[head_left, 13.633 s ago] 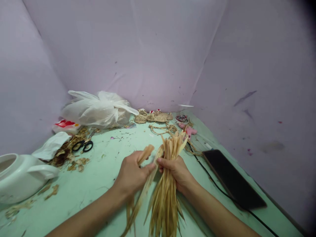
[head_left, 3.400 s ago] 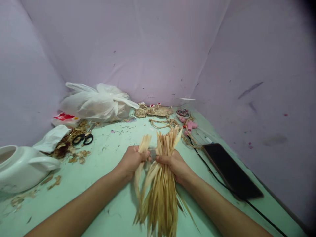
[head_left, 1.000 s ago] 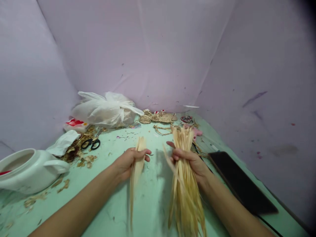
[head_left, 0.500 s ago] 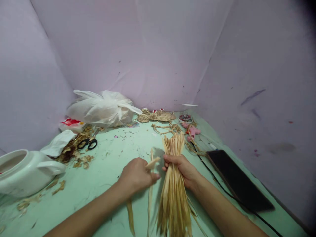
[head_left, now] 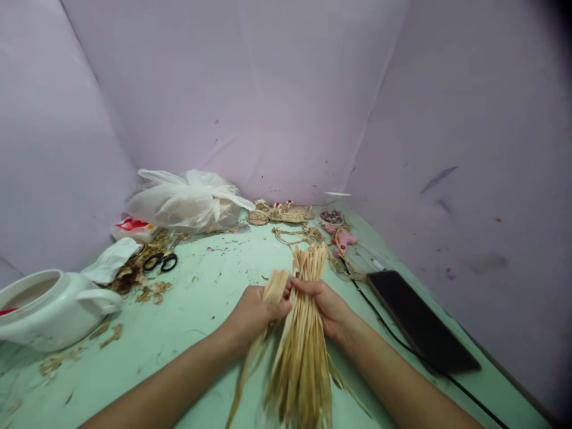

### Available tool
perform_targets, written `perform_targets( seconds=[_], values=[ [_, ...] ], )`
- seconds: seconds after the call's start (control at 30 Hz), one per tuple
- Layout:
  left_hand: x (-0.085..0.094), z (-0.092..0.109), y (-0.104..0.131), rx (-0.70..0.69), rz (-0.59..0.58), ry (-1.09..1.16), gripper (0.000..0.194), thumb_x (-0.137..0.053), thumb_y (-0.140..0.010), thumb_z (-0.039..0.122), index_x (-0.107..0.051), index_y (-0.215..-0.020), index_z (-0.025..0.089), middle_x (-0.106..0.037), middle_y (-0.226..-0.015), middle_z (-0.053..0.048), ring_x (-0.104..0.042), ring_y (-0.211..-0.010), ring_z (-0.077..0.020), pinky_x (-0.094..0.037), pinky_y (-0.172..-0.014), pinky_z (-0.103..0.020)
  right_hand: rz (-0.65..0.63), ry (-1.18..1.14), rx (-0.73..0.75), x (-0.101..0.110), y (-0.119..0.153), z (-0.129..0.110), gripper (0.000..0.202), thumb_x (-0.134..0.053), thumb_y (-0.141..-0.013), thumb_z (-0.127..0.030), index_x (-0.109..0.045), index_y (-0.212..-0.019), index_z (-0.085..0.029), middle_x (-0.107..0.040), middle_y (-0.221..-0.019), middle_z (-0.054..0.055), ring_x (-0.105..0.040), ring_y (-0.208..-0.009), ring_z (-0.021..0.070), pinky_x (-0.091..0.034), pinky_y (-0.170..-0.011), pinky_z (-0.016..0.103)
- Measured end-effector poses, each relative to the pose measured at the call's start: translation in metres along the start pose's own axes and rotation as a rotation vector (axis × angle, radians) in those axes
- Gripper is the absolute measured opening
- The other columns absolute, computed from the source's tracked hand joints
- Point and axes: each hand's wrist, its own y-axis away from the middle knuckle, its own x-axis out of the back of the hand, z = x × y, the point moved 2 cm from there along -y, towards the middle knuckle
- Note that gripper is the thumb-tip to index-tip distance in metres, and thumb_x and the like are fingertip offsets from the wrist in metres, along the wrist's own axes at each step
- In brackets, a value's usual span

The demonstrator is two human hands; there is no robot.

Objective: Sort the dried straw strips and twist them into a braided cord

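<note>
A thick bundle of dried, straw-coloured leaf strips hangs down in front of me, its trimmed ends fanning out at the top. My right hand is closed around it just below those ends. Close beside it on the left, my left hand pinches a few loose leaf strips between thumb and fingers. The tails of these strips trail down toward the table's near edge. The fingertips of both hands nearly meet; I cannot tell whether they touch.
At left stand a white pot, black-handled scissors and dry scraps. Behind lie a white plastic bag and woven pieces. To the right are a pink glue gun, its black cable and a dark tablet-like slab.
My left hand has moved right, up against the bundle, and turned so the strips in it stand upright. My right hand keeps its hold. The view has shifted slightly.
</note>
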Motion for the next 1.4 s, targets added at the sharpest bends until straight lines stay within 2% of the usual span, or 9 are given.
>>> perform_targets(
  seconds=[0.1, 0.17, 0.23, 0.4, 0.57, 0.8, 0.93, 1.17, 1.4],
  values=[
    [0.006, 0.002, -0.003, 0.045, 0.109, 0.138, 0.023, -0.072, -0.053, 0.026, -0.06, -0.066, 0.011, -0.051, -0.046, 0.003, -0.042, -0.041, -0.0073, -0.034, -0.045, -0.02, 0.035, -0.047, 0.032, 0.002, 0.002, -0.009, 0.017, -0.053, -0.074, -0.013, -0.055, -0.057, -0.011, -0.059, -0.049, 0.002, -0.059, -0.049, 0.0111, -0.049, -0.053, 0.022],
    [0.013, 0.003, -0.007, 0.068, 0.159, 0.211, 0.018, -0.067, -0.059, 0.026, -0.059, -0.065, 0.011, -0.052, -0.046, 0.002, -0.044, -0.041, -0.0081, -0.035, -0.044, -0.02, 0.029, -0.057, 0.073, 0.003, 0.002, -0.012, 0.012, -0.055, -0.073, -0.013, -0.056, -0.062, -0.012, -0.055, -0.046, -0.001, -0.056, -0.046, 0.0092, -0.049, -0.052, 0.02],
    [0.018, 0.002, -0.01, 0.071, 0.149, 0.292, 0.015, -0.06, -0.065, 0.023, -0.061, -0.071, 0.009, -0.058, -0.053, -0.003, -0.052, -0.049, -0.0114, -0.04, -0.05, -0.021, 0.002, -0.022, 0.097, 0.002, 0.002, -0.01, 0.001, -0.059, -0.07, -0.012, -0.058, -0.071, -0.013, -0.052, -0.044, -0.004, -0.052, -0.042, 0.0075, -0.049, -0.051, 0.02],
    [0.019, -0.003, -0.01, 0.024, 0.103, 0.367, 0.024, -0.051, -0.069, 0.016, -0.059, -0.09, 0.009, -0.062, -0.064, -0.006, -0.057, -0.056, -0.0159, -0.046, -0.057, -0.028, -0.022, 0.196, 0.168, -0.004, 0.003, 0.009, 0.02, -0.071, -0.056, -0.016, -0.059, -0.071, -0.011, -0.055, -0.049, -0.003, -0.051, -0.043, 0.0078, -0.047, -0.046, 0.021],
    [0.007, -0.008, -0.008, -0.033, 0.047, 0.272, 0.034, -0.057, -0.071, 0.028, -0.057, -0.101, 0.013, -0.065, -0.074, -0.007, -0.058, -0.059, -0.0164, -0.047, -0.056, -0.029, -0.014, 0.294, 0.259, -0.008, 0.004, 0.016, 0.042, -0.075, -0.049, -0.019, -0.06, -0.088, -0.013, -0.064, -0.065, 0.001, -0.058, -0.054, 0.0119, -0.045, -0.045, 0.02],
    [0.011, -0.01, -0.008, -0.109, -0.015, 0.222, 0.032, -0.069, -0.062, 0.031, -0.061, -0.082, 0.007, -0.065, -0.065, -0.009, -0.059, -0.057, -0.0172, -0.046, -0.06, -0.03, 0.045, 0.259, 0.308, -0.008, 0.005, 0.016, 0.023, -0.069, -0.049, -0.014, -0.06, -0.07, -0.011, -0.06, -0.051, 0.0, -0.054, -0.043, 0.0129, -0.045, -0.047, 0.026],
    [0.018, -0.008, -0.009, -0.085, 0.028, 0.212, 0.038, -0.074, -0.054, 0.027, -0.061, -0.083, 0.006, -0.066, -0.066, -0.01, -0.061, -0.062, -0.0206, -0.047, -0.065, -0.034, 0.022, 0.218, 0.327, -0.01, 0.006, 0.015, 0.031, -0.068, -0.047, -0.011, -0.062, -0.078, -0.011, -0.065, -0.058, 0.002, -0.06, -0.053, 0.0185, -0.048, -0.057, 0.031],
    [0.02, -0.009, -0.011, -0.1, 0.047, 0.17, 0.038, -0.075, -0.05, 0.029, -0.061, -0.078, 0.006, -0.065, -0.063, -0.009, -0.06, -0.062, -0.0215, -0.046, -0.065, -0.034, -0.081, 0.255, 0.308, -0.01, 0.005, 0.016, 0.046, -0.075, -0.046, -0.02, -0.063, -0.089, -0.009, -0.068, -0.072, 0.008, -0.063, -0.068, 0.0242, -0.048, -0.068, 0.038],
    [0.016, -0.013, -0.016, -0.109, 0.07, -0.017, 0.037, -0.069, -0.052, 0.042, -0.057, -0.065, 0.009, -0.059, -0.058, -0.005, -0.054, -0.057, -0.0184, -0.043, -0.056, -0.029, 0.005, 0.366, 0.347, -0.011, 0.005, 0.015, 0.039, -0.073, -0.048, -0.02, -0.064, -0.084, -0.009, -0.068, -0.073, 0.007, -0.062, -0.067, 0.023, -0.048, -0.067, 0.035]
  ],
)
